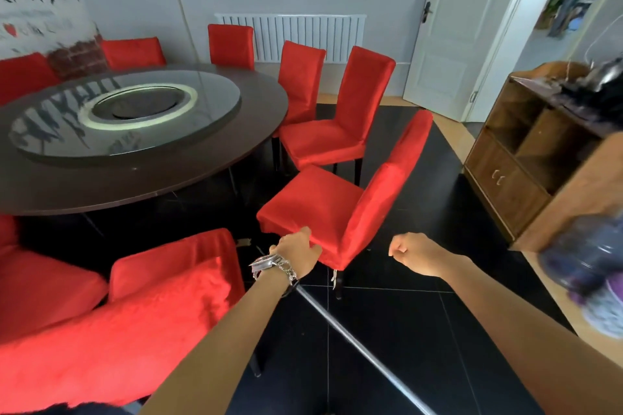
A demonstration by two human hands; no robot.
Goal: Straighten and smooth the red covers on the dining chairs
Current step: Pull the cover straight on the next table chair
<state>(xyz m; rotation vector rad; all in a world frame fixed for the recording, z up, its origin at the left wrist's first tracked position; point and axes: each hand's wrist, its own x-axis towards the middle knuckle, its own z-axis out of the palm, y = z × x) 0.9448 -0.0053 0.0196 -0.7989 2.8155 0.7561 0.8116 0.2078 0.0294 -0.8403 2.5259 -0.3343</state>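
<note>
While reaching forward, grips the near hem of the red cover (313,202) with the left hand (296,254): thumb on top, fingers tucked under the fabric and hidden, probably pinching it. Holds the right hand (409,254) in the air at 3 o'clock of the left, apart from the cloth, fingers curled toward the palm on nothing. Cover on a chair (338,288) at 12 o'clock, beside the round table (168,185) at 10 o'clock. Wooden cabinet (505,178) at 2 o'clock; metal rod (354,344) on the black floor (421,364) at 6 o'clock.

Head-worn camera faces forward and down, seemingly close above a red chair (313,202).
</note>
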